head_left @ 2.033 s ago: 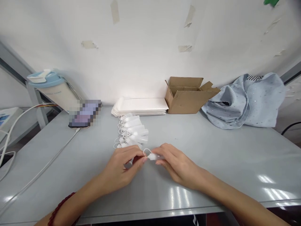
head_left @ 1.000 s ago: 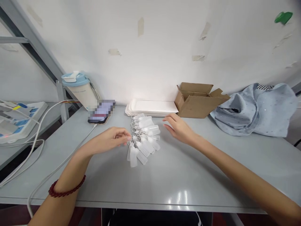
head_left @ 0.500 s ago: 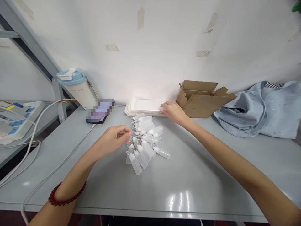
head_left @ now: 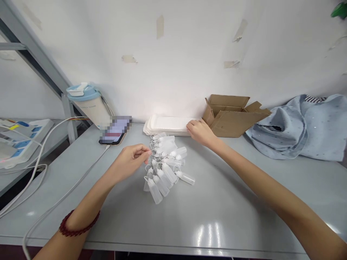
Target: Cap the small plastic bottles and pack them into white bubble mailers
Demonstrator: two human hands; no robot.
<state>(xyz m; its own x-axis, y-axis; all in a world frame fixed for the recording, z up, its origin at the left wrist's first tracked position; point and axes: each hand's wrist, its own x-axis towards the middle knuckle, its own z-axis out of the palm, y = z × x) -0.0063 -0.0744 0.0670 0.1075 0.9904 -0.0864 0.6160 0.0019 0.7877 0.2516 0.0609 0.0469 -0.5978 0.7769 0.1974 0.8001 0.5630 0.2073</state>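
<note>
At the table's far side lies a stack of flat white bags or sheets (head_left: 169, 124). My right hand (head_left: 200, 133) is at its right end, fingers curled and closed on the edge; how many layers they grip is hidden. In front of the stack, small translucent squeeze bottles (head_left: 164, 162) with white nozzles and looped cap straps lie in a loose pile. One bottle (head_left: 185, 177) points out to the right of the others. My left hand (head_left: 135, 160) hovers at the pile's left side, fingers curled in and thumb close to the index finger, with nothing visible in it.
An open cardboard box (head_left: 235, 117) stands right of the stack, beside a bundled light-blue cloth (head_left: 303, 130). At the left are a phone (head_left: 115, 133) on a white cable (head_left: 84, 177), a tumbler with a blue lid (head_left: 88, 104) and a power strip (head_left: 25, 142). A wall closes off the back.
My right hand's fingers have curled in more tightly at the stack's right edge. My left hand has hardly moved. The whole view has shifted slightly.
</note>
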